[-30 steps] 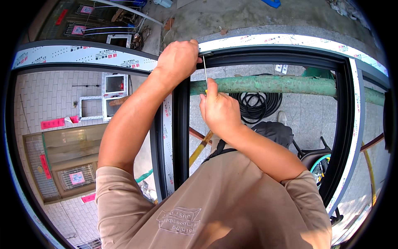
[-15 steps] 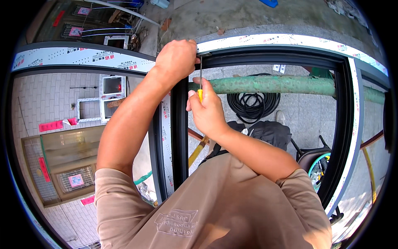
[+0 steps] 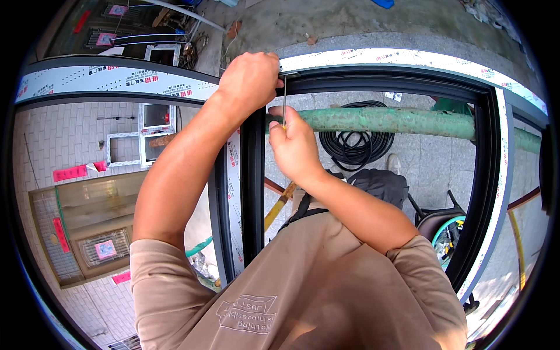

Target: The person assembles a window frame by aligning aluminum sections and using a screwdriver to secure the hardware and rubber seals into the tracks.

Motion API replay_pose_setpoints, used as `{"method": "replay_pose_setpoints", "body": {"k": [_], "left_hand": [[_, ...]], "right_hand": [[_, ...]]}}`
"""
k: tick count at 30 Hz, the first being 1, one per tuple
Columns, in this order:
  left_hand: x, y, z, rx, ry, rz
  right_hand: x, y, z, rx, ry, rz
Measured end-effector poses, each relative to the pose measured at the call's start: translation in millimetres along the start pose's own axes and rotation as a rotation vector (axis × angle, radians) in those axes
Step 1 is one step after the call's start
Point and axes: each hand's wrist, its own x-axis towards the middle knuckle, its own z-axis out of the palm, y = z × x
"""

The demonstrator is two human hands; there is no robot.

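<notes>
My right hand is closed around a screwdriver. Most of its yellow handle is hidden in my fingers, and the thin metal shaft points away from me. The shaft's tip meets a small metal plate at the inner corner of a dark window frame. At that same corner my left hand is curled over the frame, its fingertips beside the plate and the shaft's tip. What lies under those fingers is hidden. White printed protective film covers the frame's outer faces.
A green pipe runs across behind the opening, with a coil of black hose below it. Dark bars divide the frame. At the right stand a chair and a round teal-rimmed container. A tiled wall with a door appears left.
My right hand has shifted on the screwdriver, so less of the yellow handle shows. My left hand stays at the frame's corner. The view has moved slightly.
</notes>
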Motion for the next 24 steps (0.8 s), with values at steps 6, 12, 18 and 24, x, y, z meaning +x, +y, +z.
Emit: {"method": "replay_pose_setpoints", "body": {"k": [6, 12, 18, 24], "left_hand": [[0.7, 2.0, 0.9, 0.0, 0.013, 0.003], [-0.6, 0.6, -2.9, -0.007, -0.031, -0.021], [1.4, 3.8, -7.8, -0.022, -0.033, -0.025], [-2.2, -0.2, -1.5, -0.08, 0.001, -0.031]], "right_hand": [[-1.6, -21.7, -8.9, -0.407, 0.003, -0.023], [0.2, -17.3, -7.1, -0.237, -0.038, -0.018], [0.6, -23.3, -11.7, -0.047, -0.124, 0.128], [-17.7, -17.7, -25.0, -0.059, -0.132, 0.045]]}}
